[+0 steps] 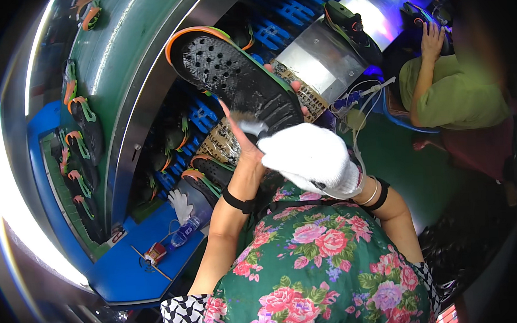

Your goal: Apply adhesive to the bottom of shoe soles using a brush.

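A black shoe (210,69) with an orange and green rim is tilted up in front of me, its underside toward me. That underside has round holes at the far end and looks wet and glossy in patches. My left hand (248,150), bare, is closed around the shoe from beneath, thumb on the near left edge and fingertips at the right edge. In a white knit glove, my right hand (309,157) is closed at the shoe's near end. A blurred brush (250,125) sticks out from it against the underside; its grip is hidden by the glove.
Behind the shoe runs a rack with blue slats (274,33) and metal plates (329,56). More shoes (83,117) line a green conveyor (123,46) on the left. A blue shelf (123,269) holds a bottle (184,232) and a white glove (180,204). A co-worker (455,92) sits at right.
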Demonstrator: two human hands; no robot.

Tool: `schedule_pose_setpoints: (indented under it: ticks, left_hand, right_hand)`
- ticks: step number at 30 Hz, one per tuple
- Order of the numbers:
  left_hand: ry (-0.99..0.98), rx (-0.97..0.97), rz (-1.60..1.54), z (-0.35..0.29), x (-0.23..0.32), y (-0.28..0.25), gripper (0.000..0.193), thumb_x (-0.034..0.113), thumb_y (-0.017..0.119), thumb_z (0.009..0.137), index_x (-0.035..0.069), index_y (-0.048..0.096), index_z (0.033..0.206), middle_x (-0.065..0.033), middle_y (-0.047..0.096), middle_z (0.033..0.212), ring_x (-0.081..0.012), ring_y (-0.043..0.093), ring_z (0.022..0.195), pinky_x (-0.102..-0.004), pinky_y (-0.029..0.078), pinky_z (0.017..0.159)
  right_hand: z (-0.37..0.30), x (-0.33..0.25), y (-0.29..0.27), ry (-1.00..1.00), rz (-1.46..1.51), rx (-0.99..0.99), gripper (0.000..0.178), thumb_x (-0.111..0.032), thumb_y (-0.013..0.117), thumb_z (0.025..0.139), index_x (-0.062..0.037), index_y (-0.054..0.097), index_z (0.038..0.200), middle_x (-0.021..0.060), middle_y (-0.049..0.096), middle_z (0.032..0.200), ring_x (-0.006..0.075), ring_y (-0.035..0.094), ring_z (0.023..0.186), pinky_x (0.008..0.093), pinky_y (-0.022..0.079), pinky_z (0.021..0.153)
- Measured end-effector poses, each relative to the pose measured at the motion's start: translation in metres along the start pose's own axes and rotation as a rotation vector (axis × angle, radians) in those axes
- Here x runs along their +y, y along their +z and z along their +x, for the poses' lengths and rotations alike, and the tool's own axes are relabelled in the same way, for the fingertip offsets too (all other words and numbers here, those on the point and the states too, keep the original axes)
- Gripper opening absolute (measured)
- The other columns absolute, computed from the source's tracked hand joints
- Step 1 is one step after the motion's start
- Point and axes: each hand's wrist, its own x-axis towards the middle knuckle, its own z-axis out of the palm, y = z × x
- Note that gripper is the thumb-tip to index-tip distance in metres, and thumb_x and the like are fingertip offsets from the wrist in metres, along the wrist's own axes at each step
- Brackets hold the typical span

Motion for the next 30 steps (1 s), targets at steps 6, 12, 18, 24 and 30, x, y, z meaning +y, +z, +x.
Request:
schedule_pose_setpoints:
  ticks: [6, 12, 18, 24, 30]
  left_hand:
    - [0.159, 0.223, -0.212, 0.002, -0.002, 0.014, 0.100, 0.090, 0.041, 0.081, 0.022, 0.038, 0.154, -0.0313, 0.054, 0.139, -0.0545, 0.063, 0.104, -0.0661, 0.051, 0.090]
    - [0.141, 0.198, -0.016, 0.001, 0.004, -0.002, 0.099, 0.089, 0.041, 0.082, 0.021, 0.039, 0.154, -0.0304, 0.057, 0.135, -0.0517, 0.064, 0.102, -0.0627, 0.054, 0.087]
    - [0.204, 0.092, -0.015, 0.005, 0.006, -0.001, 0.099, 0.085, 0.041, 0.086, 0.013, 0.036, 0.153, -0.0333, 0.058, 0.132, -0.0436, 0.062, 0.115, -0.0613, 0.054, 0.089]
    - [0.235, 0.101, 0.058, 0.001, 0.007, 0.001, 0.100, 0.081, 0.050, 0.086, 0.013, 0.032, 0.156, -0.0173, 0.034, 0.158, -0.0454, 0.052, 0.127, -0.0644, 0.055, 0.089]
    - [0.126, 0.093, 0.075, 0.003, 0.015, -0.007, 0.103, 0.077, 0.061, 0.082, 0.013, 0.031, 0.157, -0.0188, 0.036, 0.155, -0.0478, 0.053, 0.123, -0.0620, 0.055, 0.090]
  right_hand:
    - [0.007, 0.008, -0.023, 0.060, -0.074, 0.049, 0.023, -0.003, 0.078, 0.078, -0.0065, 0.078, 0.101, 0.0102, 0.076, 0.101, 0.0282, 0.073, 0.089, 0.0371, 0.058, 0.078]
    - [0.003, -0.007, -0.018, 0.149, 0.176, -0.041, 0.021, 0.000, 0.077, 0.079, -0.0070, 0.077, 0.099, 0.0098, 0.076, 0.100, 0.0246, 0.073, 0.091, 0.0354, 0.058, 0.079]
    - [-0.008, 0.002, -0.016, 0.067, -0.049, -0.025, 0.023, -0.001, 0.077, 0.080, -0.0065, 0.077, 0.102, 0.0100, 0.076, 0.103, 0.0268, 0.072, 0.094, 0.0361, 0.058, 0.080]
    - [-0.003, 0.010, -0.022, 0.213, 0.361, -0.022, 0.014, -0.002, 0.080, 0.077, -0.0075, 0.079, 0.089, 0.0110, 0.077, 0.100, 0.0254, 0.073, 0.090, 0.0361, 0.058, 0.077]
    - [-0.014, 0.002, -0.020, 0.078, 0.125, -0.169, 0.024, -0.010, 0.077, 0.081, -0.0113, 0.077, 0.104, 0.0055, 0.076, 0.105, 0.0247, 0.072, 0.091, 0.0350, 0.058, 0.077]
